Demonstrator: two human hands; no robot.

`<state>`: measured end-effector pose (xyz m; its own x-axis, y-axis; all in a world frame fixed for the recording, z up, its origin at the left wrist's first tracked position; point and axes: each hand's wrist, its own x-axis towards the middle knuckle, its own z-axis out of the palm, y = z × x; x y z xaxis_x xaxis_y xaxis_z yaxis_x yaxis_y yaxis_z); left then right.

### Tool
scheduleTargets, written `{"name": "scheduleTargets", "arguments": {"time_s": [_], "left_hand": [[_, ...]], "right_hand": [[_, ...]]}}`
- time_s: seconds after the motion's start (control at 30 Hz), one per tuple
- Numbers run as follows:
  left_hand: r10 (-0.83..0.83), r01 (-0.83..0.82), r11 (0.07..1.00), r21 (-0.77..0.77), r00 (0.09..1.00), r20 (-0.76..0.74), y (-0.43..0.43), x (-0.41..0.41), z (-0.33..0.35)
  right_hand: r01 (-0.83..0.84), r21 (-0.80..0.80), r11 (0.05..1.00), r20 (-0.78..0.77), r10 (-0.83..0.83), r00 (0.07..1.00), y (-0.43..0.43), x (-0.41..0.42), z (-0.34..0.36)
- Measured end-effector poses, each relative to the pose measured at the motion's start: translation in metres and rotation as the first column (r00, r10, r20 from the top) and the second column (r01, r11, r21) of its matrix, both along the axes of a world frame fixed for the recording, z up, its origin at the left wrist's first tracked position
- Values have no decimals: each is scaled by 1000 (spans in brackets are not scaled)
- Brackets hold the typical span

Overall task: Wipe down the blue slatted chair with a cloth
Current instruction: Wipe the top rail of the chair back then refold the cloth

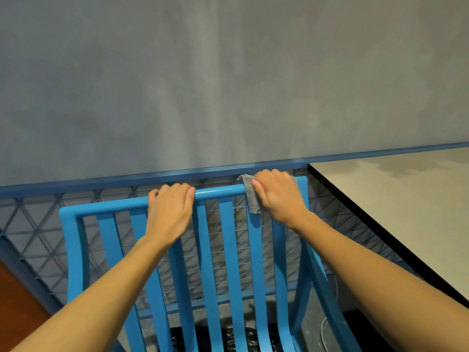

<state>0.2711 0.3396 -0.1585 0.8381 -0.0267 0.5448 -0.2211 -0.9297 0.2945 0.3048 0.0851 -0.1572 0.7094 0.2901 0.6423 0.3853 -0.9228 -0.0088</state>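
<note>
Hands: left hand (169, 209) grips chair (229, 240) top rail for steadiness; right hand (278, 193) presses gripped cloth (251, 195) there, wiping.

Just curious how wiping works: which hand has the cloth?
The right hand: it holds the grey cloth against the chair's top rail, while the left hand grips the bare rail.
</note>
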Motion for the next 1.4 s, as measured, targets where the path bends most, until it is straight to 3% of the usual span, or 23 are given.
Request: {"name": "scheduleTargets", "arguments": {"time_s": [0.2, 0.47, 0.67, 0.9, 1.23, 1.4], "left_hand": [[17, -17, 1000, 2, 1000, 20, 1, 2, -2], [24, -23, 1000, -5, 997, 67, 1, 3, -6], [26, -26, 1000, -5, 997, 74, 1, 2, -3], [19, -20, 999, 29, 999, 29, 3, 1, 0], [100, -90, 991, 99, 990, -100, -13, 3, 13], [-16, 29, 992, 121, 994, -111, -69, 5, 15]], "right_hand": [[124, 220, 968, 18, -131, 991, 25, 4, -2], [122, 189, 974, 76, -139, 987, 81, -6, -13], [24, 238, 971, 47, -36, 998, 145, -14, -13], [-249, -9, 968, -26, 249, 968, 101, -4, -2], [-133, 38, 990, 12, 132, 991, 29, 3, -4], [-74, 50, 996, 6, 74, 997, -10, 9, -4]]}}
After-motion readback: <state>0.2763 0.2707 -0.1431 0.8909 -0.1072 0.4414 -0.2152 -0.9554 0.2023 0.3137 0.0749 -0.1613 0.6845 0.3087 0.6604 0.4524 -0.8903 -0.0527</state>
